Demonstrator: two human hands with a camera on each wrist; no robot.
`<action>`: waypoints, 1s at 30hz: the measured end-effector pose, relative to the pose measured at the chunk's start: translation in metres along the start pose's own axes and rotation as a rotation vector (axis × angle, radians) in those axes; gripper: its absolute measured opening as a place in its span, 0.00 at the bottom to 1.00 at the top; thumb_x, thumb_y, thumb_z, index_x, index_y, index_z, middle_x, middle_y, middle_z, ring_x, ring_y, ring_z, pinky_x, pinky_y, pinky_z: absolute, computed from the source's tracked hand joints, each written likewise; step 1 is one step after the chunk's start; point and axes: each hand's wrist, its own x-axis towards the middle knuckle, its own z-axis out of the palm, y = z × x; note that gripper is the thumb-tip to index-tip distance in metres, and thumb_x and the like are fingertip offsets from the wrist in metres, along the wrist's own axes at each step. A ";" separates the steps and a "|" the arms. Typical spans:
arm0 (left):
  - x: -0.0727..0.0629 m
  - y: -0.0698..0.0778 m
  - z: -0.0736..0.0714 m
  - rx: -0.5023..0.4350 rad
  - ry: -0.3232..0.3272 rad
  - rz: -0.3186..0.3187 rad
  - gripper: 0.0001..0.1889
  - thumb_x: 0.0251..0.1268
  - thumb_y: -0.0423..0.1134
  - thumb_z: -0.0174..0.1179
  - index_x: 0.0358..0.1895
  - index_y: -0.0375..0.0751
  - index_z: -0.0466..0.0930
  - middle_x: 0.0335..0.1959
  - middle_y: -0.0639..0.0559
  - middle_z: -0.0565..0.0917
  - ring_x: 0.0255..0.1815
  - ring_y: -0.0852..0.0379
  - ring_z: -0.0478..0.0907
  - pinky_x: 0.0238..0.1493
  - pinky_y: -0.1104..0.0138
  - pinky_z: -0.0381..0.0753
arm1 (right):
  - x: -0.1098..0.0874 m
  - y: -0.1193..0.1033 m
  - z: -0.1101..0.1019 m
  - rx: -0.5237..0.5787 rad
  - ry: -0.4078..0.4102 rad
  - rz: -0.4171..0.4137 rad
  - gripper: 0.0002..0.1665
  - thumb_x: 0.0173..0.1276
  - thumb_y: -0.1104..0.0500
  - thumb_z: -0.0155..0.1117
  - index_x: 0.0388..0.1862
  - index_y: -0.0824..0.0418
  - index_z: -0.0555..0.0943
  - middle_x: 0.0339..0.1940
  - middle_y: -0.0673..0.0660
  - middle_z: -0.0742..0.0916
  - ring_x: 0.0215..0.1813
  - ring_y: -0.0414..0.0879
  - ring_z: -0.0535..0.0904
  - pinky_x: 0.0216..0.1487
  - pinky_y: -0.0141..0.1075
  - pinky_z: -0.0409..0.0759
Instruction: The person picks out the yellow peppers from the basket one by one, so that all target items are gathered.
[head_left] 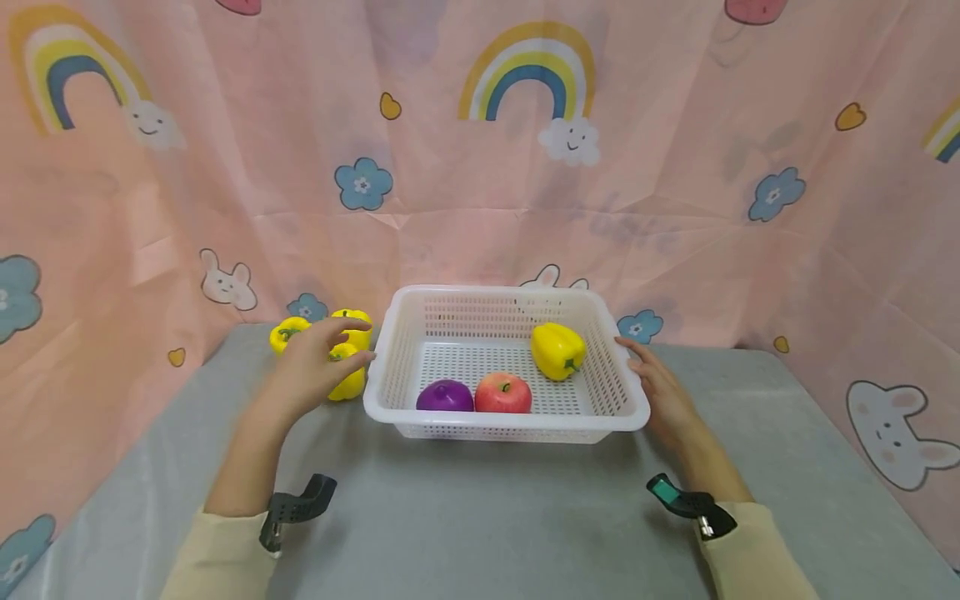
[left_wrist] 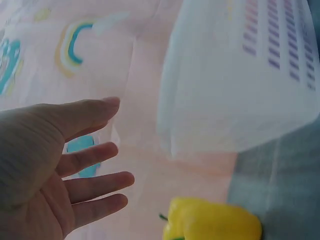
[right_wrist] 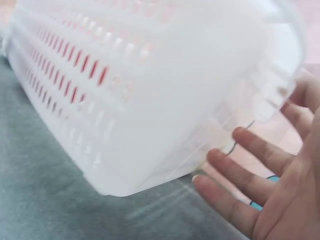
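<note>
A white plastic basket (head_left: 506,422) stands on the table between my hands. Inside lie a round purple vegetable (head_left: 446,396), a red apple (head_left: 503,393) and a yellow bell pepper (head_left: 558,351). My left hand (head_left: 311,367) hovers by the basket's left side, thumb and fingers spread and apart from the wall in the left wrist view. Behind it sit three more yellow bell peppers (head_left: 347,382), partly hidden by the hand. At the basket's right side is my right hand (head_left: 666,398), its fingers loosely extended by the rim; whether they touch it is hard to tell.
A grey cloth covers the table (head_left: 487,517). Behind it hangs a pink curtain (head_left: 450,225) printed with rainbows, flowers and rabbits. A black band (head_left: 300,504) is strapped to each wrist.
</note>
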 end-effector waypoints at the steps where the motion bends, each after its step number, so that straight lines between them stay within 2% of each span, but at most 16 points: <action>1: 0.001 0.006 0.002 0.016 -0.006 0.033 0.26 0.67 0.46 0.66 0.66 0.44 0.76 0.68 0.41 0.78 0.70 0.36 0.73 0.65 0.41 0.78 | 0.000 -0.001 -0.001 -0.001 -0.006 0.008 0.27 0.85 0.48 0.38 0.79 0.47 0.57 0.64 0.38 0.76 0.53 0.34 0.82 0.49 0.29 0.85; 3: 0.002 0.019 0.007 0.048 -0.021 0.102 0.24 0.67 0.44 0.67 0.64 0.43 0.78 0.67 0.42 0.79 0.69 0.38 0.74 0.67 0.42 0.77 | 0.000 -0.001 -0.003 -0.019 -0.006 0.021 0.28 0.85 0.47 0.38 0.80 0.46 0.56 0.63 0.38 0.77 0.53 0.34 0.82 0.49 0.29 0.85; 5: 0.004 0.030 0.010 0.073 -0.039 0.144 0.24 0.66 0.44 0.68 0.64 0.44 0.79 0.65 0.44 0.81 0.69 0.40 0.75 0.68 0.42 0.76 | 0.001 -0.002 -0.004 -0.043 -0.005 0.025 0.29 0.85 0.46 0.39 0.80 0.46 0.55 0.63 0.38 0.76 0.53 0.34 0.82 0.49 0.29 0.85; 14: 0.013 0.068 0.022 0.113 -0.115 0.240 0.24 0.65 0.45 0.69 0.64 0.48 0.79 0.63 0.49 0.82 0.69 0.45 0.76 0.68 0.46 0.77 | 0.003 -0.003 -0.002 -0.081 0.010 0.001 0.30 0.85 0.47 0.38 0.81 0.48 0.55 0.64 0.39 0.74 0.54 0.34 0.82 0.48 0.29 0.85; 22: 0.029 0.083 0.037 0.116 -0.140 0.320 0.22 0.65 0.45 0.69 0.61 0.48 0.81 0.62 0.49 0.83 0.68 0.48 0.77 0.68 0.50 0.79 | 0.003 -0.001 -0.002 -0.094 0.005 -0.021 0.29 0.85 0.47 0.38 0.80 0.50 0.56 0.63 0.39 0.75 0.53 0.33 0.82 0.48 0.29 0.85; 30: 0.045 0.090 0.052 0.059 -0.164 0.310 0.20 0.66 0.45 0.68 0.61 0.50 0.81 0.62 0.53 0.83 0.67 0.50 0.78 0.67 0.54 0.80 | 0.002 0.000 -0.001 -0.086 -0.003 -0.050 0.29 0.85 0.48 0.37 0.80 0.53 0.56 0.63 0.39 0.76 0.52 0.33 0.82 0.47 0.28 0.85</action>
